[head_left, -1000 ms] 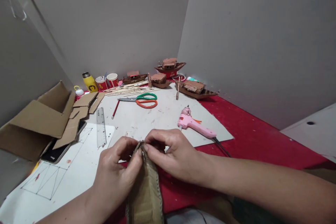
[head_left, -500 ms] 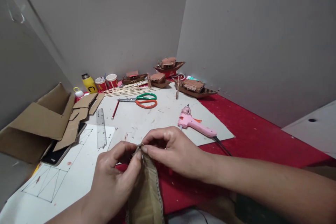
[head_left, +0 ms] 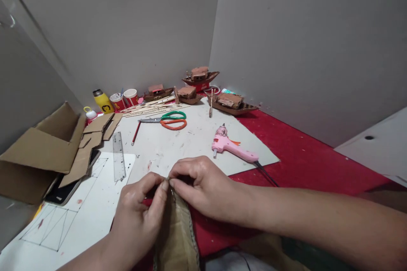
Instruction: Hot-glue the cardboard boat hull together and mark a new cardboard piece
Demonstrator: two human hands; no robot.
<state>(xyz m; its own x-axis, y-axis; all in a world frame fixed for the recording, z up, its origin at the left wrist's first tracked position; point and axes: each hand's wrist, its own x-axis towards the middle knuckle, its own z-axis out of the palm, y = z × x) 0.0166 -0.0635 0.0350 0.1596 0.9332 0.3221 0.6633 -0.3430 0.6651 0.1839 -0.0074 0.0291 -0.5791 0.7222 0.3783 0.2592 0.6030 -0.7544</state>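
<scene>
Cardboard hull (head_left: 176, 237) | left hand (head_left: 140, 209) and right hand (head_left: 203, 188) are pinching its tip closed | seam probably wanting steady, even pressure | glue gun (head_left: 233, 149) lying near

Hands: two, left hand (head_left: 140, 209) and right hand (head_left: 203, 188)
Cardboard piece (head_left: 176, 233) between them: one
Model boats (head_left: 200, 75): four, by the wall
Paper cups (head_left: 130, 95): two
Yellow bottle (head_left: 102, 100): one
Scissors (head_left: 168, 120): one pair
Glue gun (head_left: 233, 148): one
Ruler (head_left: 118, 161): one
Red pencil (head_left: 135, 133): one
Cardboard box (head_left: 34, 156): one
Phone (head_left: 62, 192): one
Wooden sticks (head_left: 149, 109): a bundle, too many to count
</scene>
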